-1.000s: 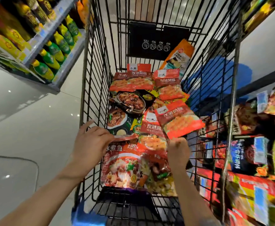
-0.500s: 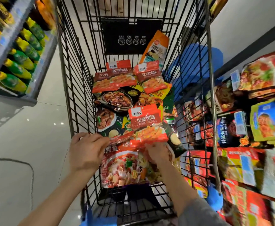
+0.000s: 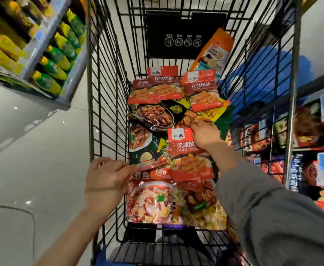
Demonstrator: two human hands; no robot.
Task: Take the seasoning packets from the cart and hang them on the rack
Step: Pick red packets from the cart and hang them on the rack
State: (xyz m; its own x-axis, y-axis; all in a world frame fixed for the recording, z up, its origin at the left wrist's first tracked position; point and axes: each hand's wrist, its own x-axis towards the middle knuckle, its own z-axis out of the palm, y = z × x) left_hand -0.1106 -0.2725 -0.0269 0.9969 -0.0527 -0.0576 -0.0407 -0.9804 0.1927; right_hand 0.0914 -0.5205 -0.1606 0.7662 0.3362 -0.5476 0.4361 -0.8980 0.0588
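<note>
Head view. You look down into a black wire cart point(image 3: 107, 112) with seasoning packets point(image 3: 176, 131) heaped over its floor from near to far.

Your left hand point(image 3: 107, 181) is at the cart's near left side, fingers curled, thumb and fingers pinching the top edges of a near stack of packets point(image 3: 157, 200), the front one showing a red fish dish. The stack stands tilted against the hand, its lower edge near the cart's near end.

Your right hand point(image 3: 203, 135) reaches further in, mid-cart and to the right, in a grey sleeve point(image 3: 263, 208). Its fingers are bent down onto a yellow packet point(image 3: 209, 114), and the palm lies over the right edge of a red packet point(image 3: 182, 144) with a white label at its top. Whether the fingers actually grip either one, you cannot tell; they hide the contact.

Further in: two dark packets point(image 3: 153, 116) with stew pictures at left, three more red packets point(image 3: 157, 89) across the far end, and an orange packet point(image 3: 213, 52) leaning upright in the far right corner beside a black sign plate point(image 3: 186, 33).

Outside the cart: a shelf of green and yellow bottles point(image 3: 57, 60) at far left, pale glossy floor point(image 3: 22, 141) to the left, and a rack point(image 3: 311, 150) of hanging packets on the right, blurred.
</note>
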